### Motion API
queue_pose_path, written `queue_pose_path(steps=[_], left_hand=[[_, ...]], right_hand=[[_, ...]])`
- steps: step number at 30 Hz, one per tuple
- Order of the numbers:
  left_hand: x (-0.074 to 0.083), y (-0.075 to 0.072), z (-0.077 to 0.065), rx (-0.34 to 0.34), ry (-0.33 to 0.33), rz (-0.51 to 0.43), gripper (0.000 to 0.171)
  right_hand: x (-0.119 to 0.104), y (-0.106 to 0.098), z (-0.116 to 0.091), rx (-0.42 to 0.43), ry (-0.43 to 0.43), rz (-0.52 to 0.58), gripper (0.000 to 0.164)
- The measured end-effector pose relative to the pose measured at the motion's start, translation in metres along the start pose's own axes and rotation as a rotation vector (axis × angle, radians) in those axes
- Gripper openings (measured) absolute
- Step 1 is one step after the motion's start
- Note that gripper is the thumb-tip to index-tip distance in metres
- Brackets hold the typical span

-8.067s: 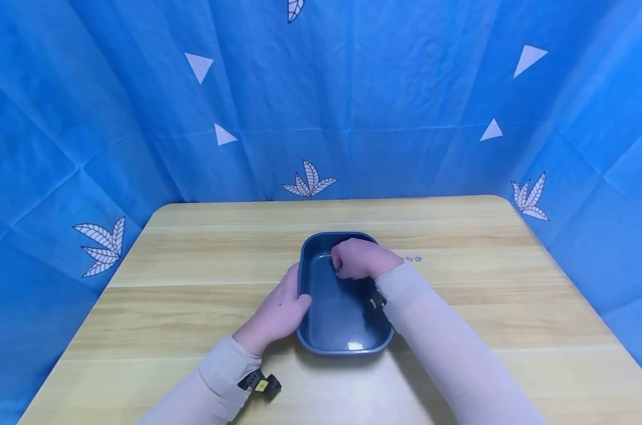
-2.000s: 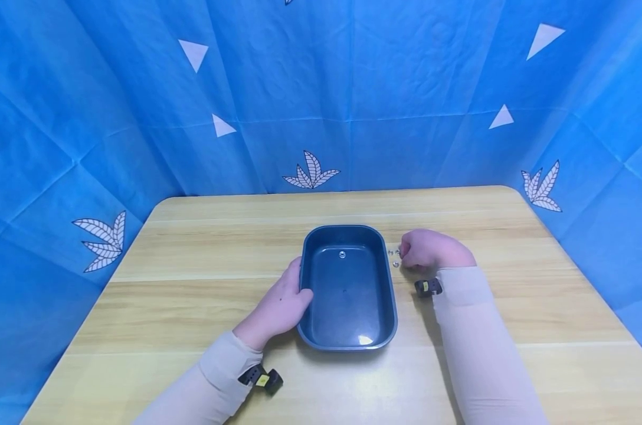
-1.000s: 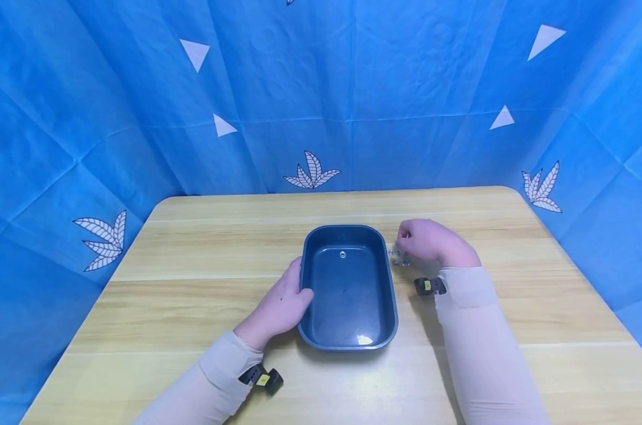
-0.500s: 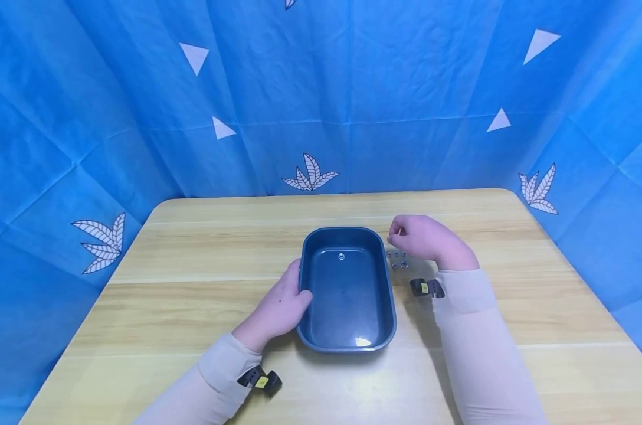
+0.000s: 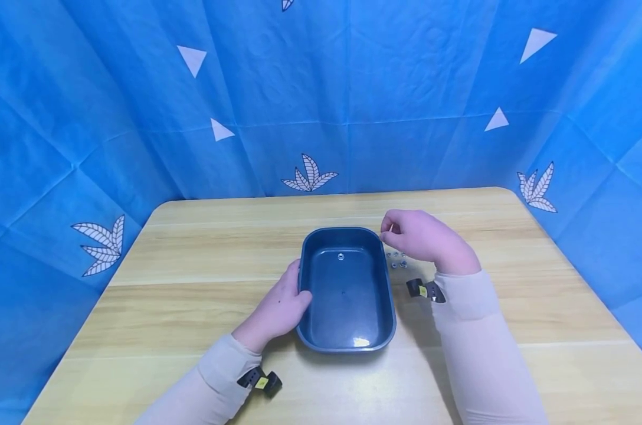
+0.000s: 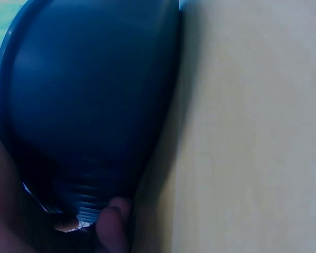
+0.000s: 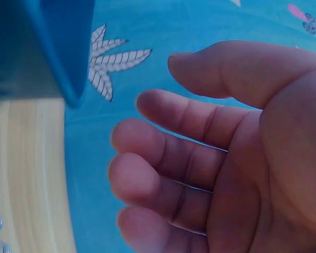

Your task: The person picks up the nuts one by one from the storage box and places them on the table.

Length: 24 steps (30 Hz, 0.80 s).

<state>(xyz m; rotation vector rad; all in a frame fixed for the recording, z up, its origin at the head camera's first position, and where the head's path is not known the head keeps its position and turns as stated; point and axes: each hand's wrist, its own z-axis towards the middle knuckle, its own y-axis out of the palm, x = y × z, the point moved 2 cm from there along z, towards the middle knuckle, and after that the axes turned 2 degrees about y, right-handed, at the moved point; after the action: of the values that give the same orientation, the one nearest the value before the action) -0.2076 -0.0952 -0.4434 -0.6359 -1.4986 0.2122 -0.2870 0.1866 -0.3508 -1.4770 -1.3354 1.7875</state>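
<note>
A dark blue plastic box (image 5: 347, 307) stands on the table; my left hand (image 5: 278, 304) grips its left wall, thumb over the rim. In the left wrist view the box's outer wall (image 6: 89, 79) fills much of the picture, with fingertips (image 6: 113, 226) against it. One small shiny metal nut (image 5: 340, 256) lies on the box floor toward the far end. My right hand (image 5: 427, 239) hovers by the far right corner of the box, over several similar metal nuts (image 5: 403, 264) on the table. The right wrist view shows its fingers (image 7: 137, 139) loosely bent and holding nothing.
The wood-patterned table (image 5: 193, 248) extends around the box on all sides. A blue curtain (image 5: 278, 88) with white leaf and triangle prints hangs behind and beside it. Black wrist straps (image 5: 262, 381) with small cameras sit on both wrists.
Earlier my right hand was inside the box; then it moved to the table at the right. It has since lifted off the nuts and shifted left, its fingers loosening. More nuts show. My left hand stays.
</note>
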Motion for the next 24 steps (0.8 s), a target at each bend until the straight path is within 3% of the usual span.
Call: queue_pose_path(steps=[24], left_hand=[[0.002, 0.0, -0.001, -0.001, 0.032, 0.0, 0.068]], right_hand=[[-0.049, 0.011, -0.002, -0.013, -0.165, 0.01, 0.01]])
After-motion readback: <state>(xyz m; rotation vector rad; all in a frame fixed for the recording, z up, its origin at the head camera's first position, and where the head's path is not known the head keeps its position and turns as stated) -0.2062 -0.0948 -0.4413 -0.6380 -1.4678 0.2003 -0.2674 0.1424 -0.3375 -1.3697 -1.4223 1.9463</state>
